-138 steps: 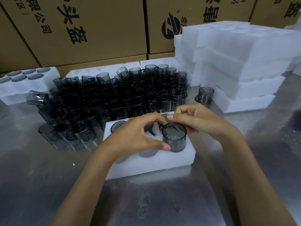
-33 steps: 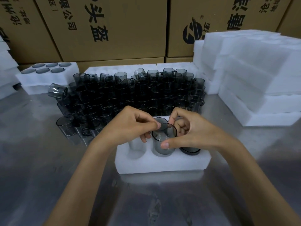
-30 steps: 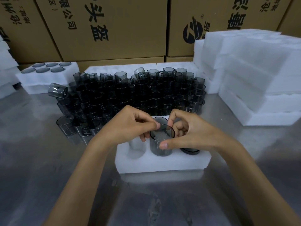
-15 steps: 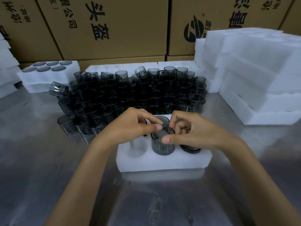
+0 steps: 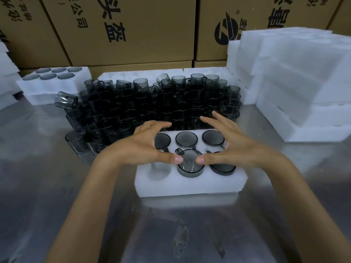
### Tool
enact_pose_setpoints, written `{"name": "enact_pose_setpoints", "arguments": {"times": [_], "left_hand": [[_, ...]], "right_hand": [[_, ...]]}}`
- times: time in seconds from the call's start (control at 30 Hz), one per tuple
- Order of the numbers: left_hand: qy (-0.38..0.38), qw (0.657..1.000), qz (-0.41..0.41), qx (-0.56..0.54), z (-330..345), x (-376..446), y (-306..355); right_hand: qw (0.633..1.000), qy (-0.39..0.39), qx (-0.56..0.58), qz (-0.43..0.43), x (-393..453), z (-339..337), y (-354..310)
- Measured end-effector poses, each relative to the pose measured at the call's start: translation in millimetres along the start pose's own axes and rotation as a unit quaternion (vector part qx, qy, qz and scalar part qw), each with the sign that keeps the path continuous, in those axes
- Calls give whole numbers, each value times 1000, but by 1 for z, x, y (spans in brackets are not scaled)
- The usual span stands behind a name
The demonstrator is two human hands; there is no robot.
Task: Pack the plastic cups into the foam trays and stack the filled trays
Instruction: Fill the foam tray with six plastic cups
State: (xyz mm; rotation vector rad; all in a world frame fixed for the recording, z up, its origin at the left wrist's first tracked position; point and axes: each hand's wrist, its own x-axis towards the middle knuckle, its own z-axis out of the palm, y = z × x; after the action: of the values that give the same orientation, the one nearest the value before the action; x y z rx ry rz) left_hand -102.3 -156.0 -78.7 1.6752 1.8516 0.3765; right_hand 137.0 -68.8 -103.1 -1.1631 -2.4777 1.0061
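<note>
Shiny tabletop [image 5: 57, 186] by stacked boxes | left grip [image 5: 144, 147] and right grip [image 5: 228, 143] released, thumbs pressing cup [image 5: 190, 166] into front-middle hole of foam tray [image 5: 190, 186] | loose cups [image 5: 152, 103] just behind

A bare metal table [image 5: 57, 196] fills the lower part of the view, its brushed surface dull grey, scuffed in patches and throwing back soft, blurred reflections. Behind its far edge stands a wall of brown cardboard cartons [image 5: 133, 35], stacked in at least 2 tiers and set edge to edge, with narrow dark seams between them. Large black Chinese characters and a round black logo [image 5: 226, 28] are printed on their faces. The light is dim, even and cool.
</note>
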Motion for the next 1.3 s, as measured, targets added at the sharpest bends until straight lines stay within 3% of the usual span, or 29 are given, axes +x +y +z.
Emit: {"name": "enact_pose_setpoints", "arguments": {"times": [0.17,0.53,0.93,1.07,1.17,1.3], "left_hand": [[-38,998,-22,-34,3,2,-3],[-24,999,-31,29,9,8,0],[-2,1000,2,17,6,8,-14],[97,992,34,-67,9,20,-24],[166,972,61,-155,13,30,-31],[202,962,66,-174,16,35,-38]], "right_hand": [[998,-35,21,45,2,3,0],[999,20,23,20,7,11,1],[987,157,-11,-11,15,28,13],[970,237,51,-3,39,19,16],[952,305,15,6,75,-1,10],[956,276,-86,53,127,-26,-9]]}}
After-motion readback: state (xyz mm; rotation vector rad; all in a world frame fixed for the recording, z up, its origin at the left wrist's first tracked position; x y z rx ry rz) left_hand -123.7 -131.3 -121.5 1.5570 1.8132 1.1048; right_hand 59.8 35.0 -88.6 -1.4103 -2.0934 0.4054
